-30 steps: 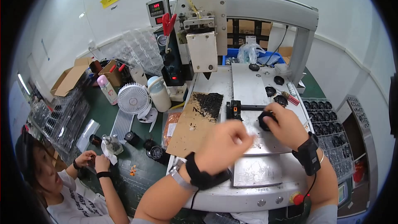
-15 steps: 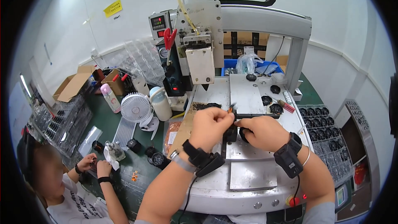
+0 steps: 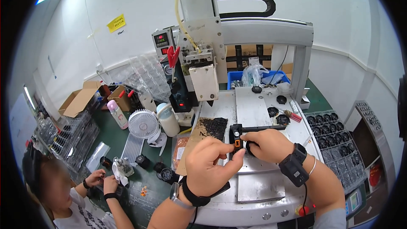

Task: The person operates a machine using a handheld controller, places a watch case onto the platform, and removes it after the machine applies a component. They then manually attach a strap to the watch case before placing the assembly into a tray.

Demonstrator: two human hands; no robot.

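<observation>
A black fixture [image 3: 235, 131] stands upright at the front of the machine's bed, with a small orange part [image 3: 237, 143] at its top. My left hand [image 3: 212, 161] is just left of it, thumb and index finger apart with nothing visible between them. The index fingertip is close to the orange part; whether it touches cannot be made out. On the other side, my right hand [image 3: 271, 145] has its fingers curled on a dark rounded piece [image 3: 251, 148], mostly hidden under them. Its index finger reaches to the fixture's side.
A white dispensing head [image 3: 204, 80] hangs behind my hands. Cardboard with black residue [image 3: 213, 127] lies left of the fixture. A red-handled tool [image 3: 292, 115] and round black parts lie right. Trays of black parts [image 3: 328, 127] stand farther right. A co-worker's hands [image 3: 104, 180] work at left.
My left hand has drawn back toward me and its pinch has opened. The orange part now shows on the fixture. My right hand stays beside it. The whole view has shifted slightly.
</observation>
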